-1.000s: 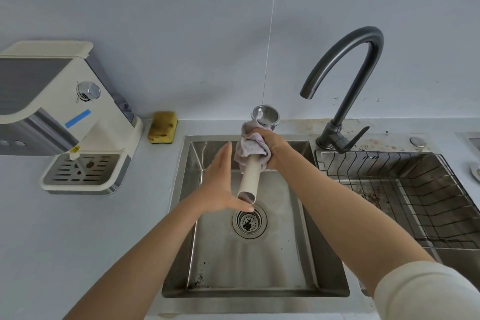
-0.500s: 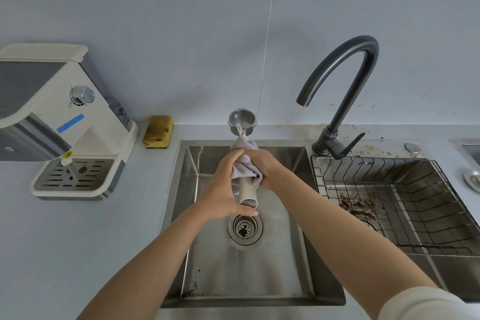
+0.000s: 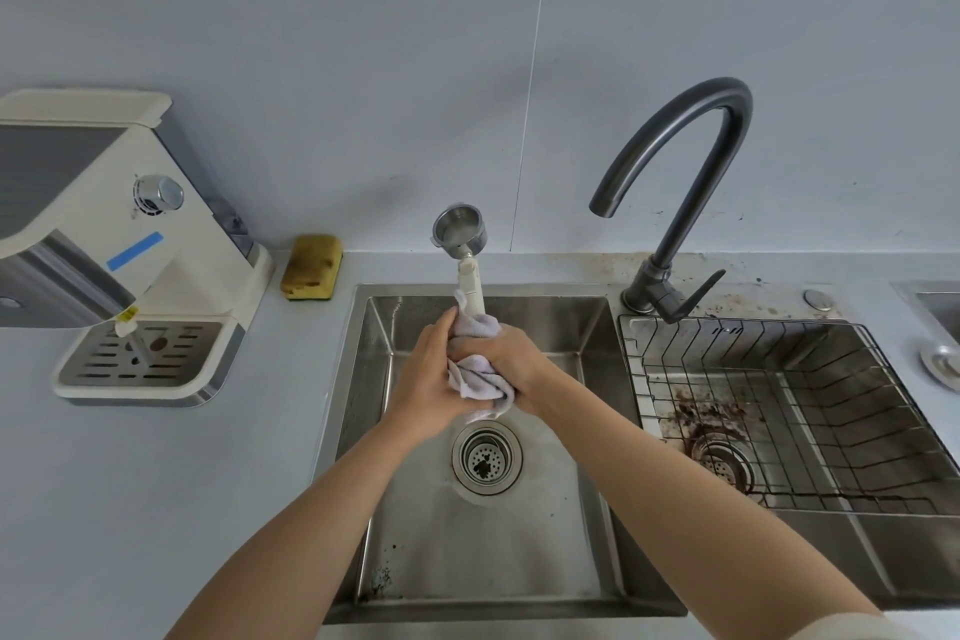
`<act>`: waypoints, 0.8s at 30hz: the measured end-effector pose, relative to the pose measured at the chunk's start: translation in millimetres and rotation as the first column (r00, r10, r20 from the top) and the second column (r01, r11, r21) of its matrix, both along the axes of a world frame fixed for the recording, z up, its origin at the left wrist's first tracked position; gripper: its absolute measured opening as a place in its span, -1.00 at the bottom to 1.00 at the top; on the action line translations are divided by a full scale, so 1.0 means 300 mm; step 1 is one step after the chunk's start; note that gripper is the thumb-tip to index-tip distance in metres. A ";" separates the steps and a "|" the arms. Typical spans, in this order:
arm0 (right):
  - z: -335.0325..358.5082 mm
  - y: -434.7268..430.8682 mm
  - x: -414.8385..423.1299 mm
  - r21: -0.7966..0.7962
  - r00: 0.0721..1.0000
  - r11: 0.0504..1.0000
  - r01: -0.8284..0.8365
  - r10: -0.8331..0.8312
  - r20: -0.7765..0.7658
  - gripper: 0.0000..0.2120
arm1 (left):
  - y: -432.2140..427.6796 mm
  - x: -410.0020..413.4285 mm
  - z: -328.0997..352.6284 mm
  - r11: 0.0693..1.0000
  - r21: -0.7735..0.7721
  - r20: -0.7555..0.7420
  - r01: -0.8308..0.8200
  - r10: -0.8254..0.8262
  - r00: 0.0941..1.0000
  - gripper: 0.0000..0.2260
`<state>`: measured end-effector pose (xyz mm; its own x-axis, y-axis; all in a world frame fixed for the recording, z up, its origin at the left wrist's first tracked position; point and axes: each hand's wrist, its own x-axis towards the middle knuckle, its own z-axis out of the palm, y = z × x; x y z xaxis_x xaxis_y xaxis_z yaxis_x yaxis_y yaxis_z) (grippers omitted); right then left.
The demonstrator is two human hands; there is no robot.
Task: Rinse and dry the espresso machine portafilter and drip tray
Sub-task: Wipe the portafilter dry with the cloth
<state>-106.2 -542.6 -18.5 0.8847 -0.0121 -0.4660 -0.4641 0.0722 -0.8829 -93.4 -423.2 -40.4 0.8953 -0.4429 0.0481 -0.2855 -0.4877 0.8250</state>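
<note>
Head view. Portafilter [image 3: 460, 230] is held over the sink [image 3: 363, 405], above its back edge. It stands nearly upright, with the round shiny metal cup on top, open side facing the camera. The smooth cream plastic handle runs down into the hands.

A pale lilac cloth [image 3: 479, 376], soft and crumpled, is bunched round the lower handle. Right hand [image 3: 514, 359]: grip closed, fingers curled tight round the cloth on the handle. Left hand [image 3: 423, 392]: grip closed too, wrapped round the cloth-covered bottom of the portafilter, thumb lying over the cloth. The handle's lower end is hidden by both hands.

The sink is a rectangular brushed steel basin with dark specks at its near corner. A round perforated metal strainer [image 3: 487, 457] sits in its floor, below the hands.

Right of the sink a dark matte gooseneck tap [image 3: 693, 156] has its spout curving over toward the sink. Further right is a black wire rack [image 3: 769, 411] in a second steel basin with brown grime.

Left of the sink lies a yellow rectangular sponge [image 3: 311, 267], stained, against the wall. Further left is a boxy cream espresso machine [image 3: 104, 234] with a chrome knob and a strip of blue tape. The drip tray [image 3: 140, 361] sits in its base, a slotted metal grate in a cream frame, well apart from the sink. The tabletop [image 3: 156, 509] is smooth pale grey. The wall is large glossy grey tiles.
</note>
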 end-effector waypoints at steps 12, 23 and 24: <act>-0.049 -0.031 -0.031 0.203 0.998 0.979 0.025 -0.013 -0.062 -0.97 | 0.068 0.091 0.090 0.941 -0.322 -0.684 0.100 -0.304 0.663 -0.11; -0.046 0.001 -0.018 0.235 0.991 0.963 -0.133 0.135 0.010 -0.93 | -0.065 0.134 0.072 0.921 -0.217 -0.813 -0.324 0.014 0.582 -0.77; -0.047 0.000 -0.017 0.253 0.992 0.959 -0.125 0.127 0.010 -0.94 | -0.074 0.131 0.069 0.905 -0.224 -0.816 -0.361 0.028 0.578 -0.77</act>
